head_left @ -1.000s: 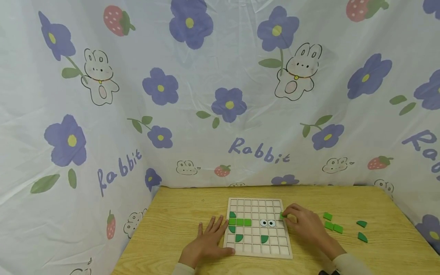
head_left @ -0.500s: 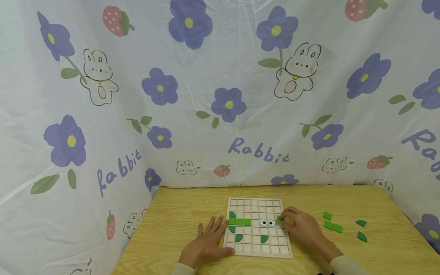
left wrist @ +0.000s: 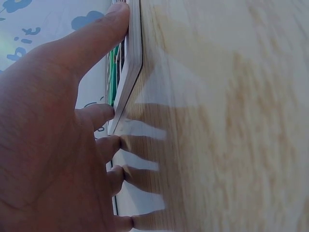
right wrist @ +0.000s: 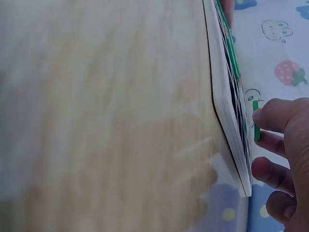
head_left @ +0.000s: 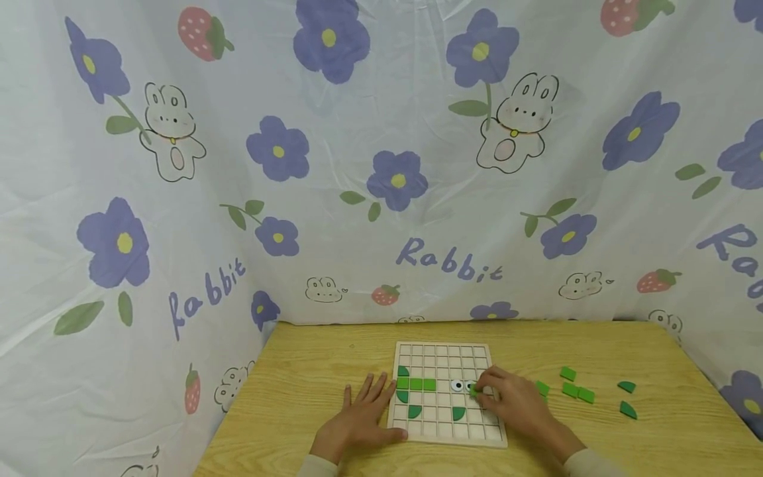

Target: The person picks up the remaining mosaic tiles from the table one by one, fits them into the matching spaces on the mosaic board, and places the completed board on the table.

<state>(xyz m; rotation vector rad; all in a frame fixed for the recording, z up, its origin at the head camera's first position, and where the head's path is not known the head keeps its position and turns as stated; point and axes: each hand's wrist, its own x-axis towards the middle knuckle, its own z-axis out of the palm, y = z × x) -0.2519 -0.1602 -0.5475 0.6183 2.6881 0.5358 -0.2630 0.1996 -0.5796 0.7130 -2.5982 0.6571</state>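
Note:
A pale wooden grid board (head_left: pixel 442 363) lies on the table. My right hand (head_left: pixel 517 399) pinches a small green square tile (head_left: pixel 474 391) between thumb and finger, over the board's right part. In the right wrist view the tile (right wrist: pixel 256 121) is held on edge, above the board's surface. It overlaps the right one of two round eye pieces (head_left: pixel 456 385) in the head view. My left hand (head_left: pixel 356 419) is spread flat at the board's left edge, its thumb on the near left corner. Light green squares (head_left: pixel 416 384) form a row on the board, with dark green quarter-round pieces (head_left: pixel 414 412) around it.
Right of the board, several loose light green squares (head_left: pixel 570 390) lie on the wooden table (head_left: pixel 334 351), one partly behind my right hand. Two dark green quarter-round pieces (head_left: pixel 628 410) lie farther right. A patterned curtain (head_left: pixel 346 265) hangs behind the table.
My right hand has moved left from the board's right edge, carrying the green tile inward to the eye pieces. The left hand stays in place.

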